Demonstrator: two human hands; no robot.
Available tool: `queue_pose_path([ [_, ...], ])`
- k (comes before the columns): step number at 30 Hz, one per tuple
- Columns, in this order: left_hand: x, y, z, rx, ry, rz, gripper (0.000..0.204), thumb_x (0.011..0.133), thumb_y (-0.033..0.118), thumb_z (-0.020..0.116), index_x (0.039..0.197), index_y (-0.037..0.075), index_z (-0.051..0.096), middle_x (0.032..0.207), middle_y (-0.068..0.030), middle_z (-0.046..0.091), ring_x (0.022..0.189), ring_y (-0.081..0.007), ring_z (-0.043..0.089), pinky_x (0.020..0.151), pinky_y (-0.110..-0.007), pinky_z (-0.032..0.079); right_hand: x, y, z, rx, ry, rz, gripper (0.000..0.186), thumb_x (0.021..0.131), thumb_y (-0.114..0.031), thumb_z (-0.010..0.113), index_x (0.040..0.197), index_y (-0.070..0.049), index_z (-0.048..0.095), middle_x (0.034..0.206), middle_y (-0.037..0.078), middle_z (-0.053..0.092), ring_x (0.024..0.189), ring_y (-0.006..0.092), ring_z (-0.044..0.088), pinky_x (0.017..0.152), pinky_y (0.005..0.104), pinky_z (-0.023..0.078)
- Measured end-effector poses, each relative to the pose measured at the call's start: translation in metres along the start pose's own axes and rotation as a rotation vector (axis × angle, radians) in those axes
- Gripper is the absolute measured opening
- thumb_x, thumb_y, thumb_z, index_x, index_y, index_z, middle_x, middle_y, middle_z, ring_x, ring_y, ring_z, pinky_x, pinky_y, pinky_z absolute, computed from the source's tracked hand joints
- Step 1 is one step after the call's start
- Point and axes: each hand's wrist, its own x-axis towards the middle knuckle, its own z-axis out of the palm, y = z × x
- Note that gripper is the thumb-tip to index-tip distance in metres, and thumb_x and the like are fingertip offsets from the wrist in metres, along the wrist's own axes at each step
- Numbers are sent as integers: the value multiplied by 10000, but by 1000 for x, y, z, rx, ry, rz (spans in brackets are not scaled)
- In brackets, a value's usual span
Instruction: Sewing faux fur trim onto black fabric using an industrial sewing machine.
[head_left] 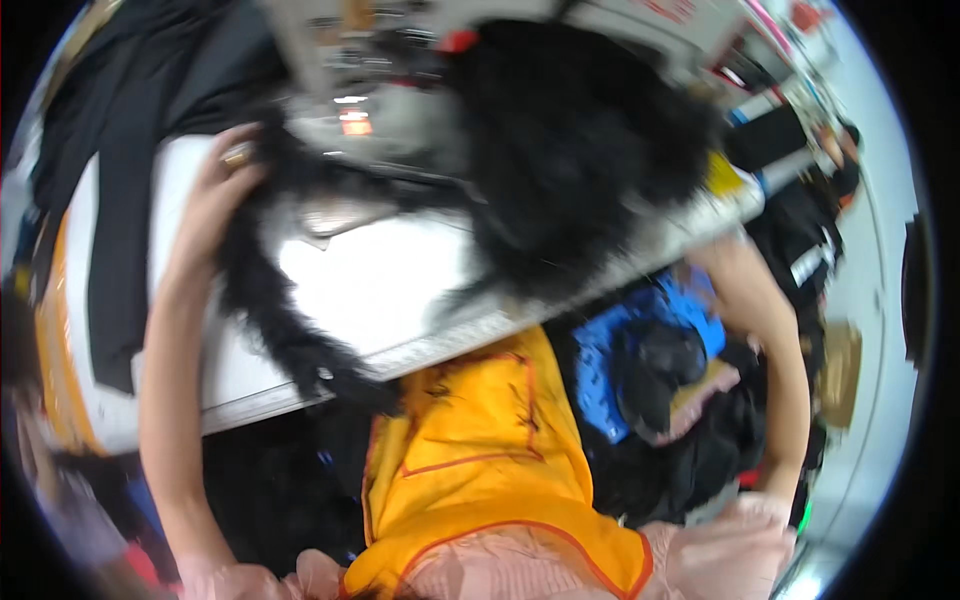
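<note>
A long black furry strip (292, 320) lies across the white worktable (380, 280). My left hand (225, 170), wearing a ring, has its fingers closed on the strip's upper part at left. A large black furry piece (570, 140) covers the right half of the tabletop beside the metal sewing machine (370, 110). My right hand (712, 272) is at the table's right front edge, just below that piece; its fingers are blurred and mostly hidden, so their grip is unclear.
Folded black fabric (125, 240) lies on the table's left. Below the right edge are a blue basket (600, 390) and dark cloth piles (690, 475). A cardboard box (840, 375) stands by the white wall at right. Another person's arm (55, 485) shows at lower left.
</note>
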Motion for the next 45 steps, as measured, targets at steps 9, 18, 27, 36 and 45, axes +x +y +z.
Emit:
queue_pose_path([
  [9,3,5,3,103,-236,126,265,993,196,498,1076,-47,567,923,-25,608,850,-75,537,783,-231,448,170,-176,4,1658,-729,-543,409,808,6,449,1217,2,465,975,66,582,735,114,549,662,226,464],
  [18,1,8,-22,63,-258,29,214,977,172,460,960,-4,581,678,-32,571,612,-107,538,607,-262,454,235,-165,-41,1680,-468,-326,445,874,-108,479,1289,55,466,609,-35,403,526,46,365,503,175,306],
  [27,-4,9,-23,34,-310,55,227,930,181,555,953,-24,650,675,-63,614,554,-126,567,592,-263,471,240,-165,-38,1727,-653,-57,417,1050,-370,288,1008,-10,494,535,-69,306,394,14,237,338,174,182],
  [36,-1,5,-26,248,-389,260,225,879,180,649,1004,3,710,796,-88,696,668,-123,581,689,-271,476,241,-173,-41,1736,-550,53,360,1034,-358,382,965,-28,508,540,-73,295,397,17,228,352,178,169],
  [45,1,13,-29,191,-481,16,189,870,134,659,978,-12,709,766,-71,681,697,-108,579,685,-264,476,240,-182,-44,1668,-478,97,335,987,-394,495,883,-76,513,531,-100,312,405,13,227,369,197,149],
])
